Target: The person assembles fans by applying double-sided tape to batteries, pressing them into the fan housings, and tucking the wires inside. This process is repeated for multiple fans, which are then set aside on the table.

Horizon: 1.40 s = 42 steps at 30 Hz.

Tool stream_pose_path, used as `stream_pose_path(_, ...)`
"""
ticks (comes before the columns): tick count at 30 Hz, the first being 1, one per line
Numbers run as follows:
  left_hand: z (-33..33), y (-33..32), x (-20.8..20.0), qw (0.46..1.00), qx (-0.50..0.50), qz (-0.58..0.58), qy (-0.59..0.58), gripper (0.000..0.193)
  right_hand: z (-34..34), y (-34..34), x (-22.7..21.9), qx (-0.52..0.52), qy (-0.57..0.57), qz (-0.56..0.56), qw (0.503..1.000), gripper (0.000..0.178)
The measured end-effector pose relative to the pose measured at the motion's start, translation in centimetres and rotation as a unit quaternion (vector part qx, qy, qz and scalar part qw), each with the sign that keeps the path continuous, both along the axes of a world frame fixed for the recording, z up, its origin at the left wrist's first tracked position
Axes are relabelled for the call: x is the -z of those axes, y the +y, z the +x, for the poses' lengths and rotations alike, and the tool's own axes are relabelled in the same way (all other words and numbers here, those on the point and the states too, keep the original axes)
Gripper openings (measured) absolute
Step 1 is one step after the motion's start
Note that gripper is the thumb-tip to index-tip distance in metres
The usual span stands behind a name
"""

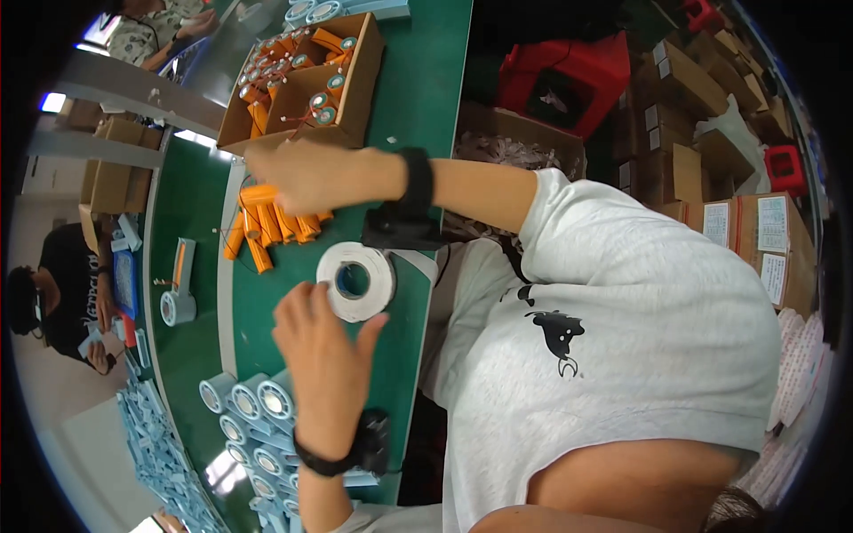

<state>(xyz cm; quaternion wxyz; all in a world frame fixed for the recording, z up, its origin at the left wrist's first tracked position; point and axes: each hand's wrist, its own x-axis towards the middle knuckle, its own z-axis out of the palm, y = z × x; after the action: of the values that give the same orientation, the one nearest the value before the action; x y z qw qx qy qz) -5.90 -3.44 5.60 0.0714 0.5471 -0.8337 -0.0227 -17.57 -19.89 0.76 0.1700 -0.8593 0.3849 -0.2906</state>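
Observation:
My right hand [324, 178] reaches over a small pile of orange cylindrical battery packs [283, 227] with thin wires. Motion smears its fingers; one orange pack [258, 194] shows beside the thumb, and I cannot tell if it is gripped. My left hand [324, 342] hovers with fingers spread and thumb out, holding nothing, beside a white roll of tape [380, 282] with a blue core. Just past the right hand stands a cardboard box [369, 89], divided inside, with more orange packs that have round greenish ends and red wires.
Several light-blue fan-like housings [258, 404] cluster beside my left forearm on the green table [418, 98]. Another blue housing [179, 306] with an orange pack lies farther off. Across the table a co-worker [67, 289] handles blue parts. A red stool [577, 84] and stacked cartons [684, 89] stand off the table.

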Motion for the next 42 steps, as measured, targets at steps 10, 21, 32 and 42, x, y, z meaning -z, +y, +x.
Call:
stream_pose_path(10,2.2,4.5,4.7,0.987,-0.137,-0.077,0.023,0.033,-8.5,5.7,1.5,-0.275,-0.101,0.543,0.787,0.045)
stream_pose_path(21,5.1,4.7,6.1,0.946,-0.196,-0.247,0.074,0.04,-5.7,9.3,2.6,-0.316,-0.303,0.624,0.646,0.024)
stream_pose_path(32,5.8,3.1,5.5,0.94,-0.186,-0.272,0.09,0.032,-1.5,2.9,-2.9,-0.151,0.009,0.115,0.982,0.025)
stream_pose_path(42,6.1,4.5,6.3,0.929,-0.23,-0.276,0.09,0.04,-1.5,4.0,-2.1,-0.192,-0.16,0.141,0.958,0.033)
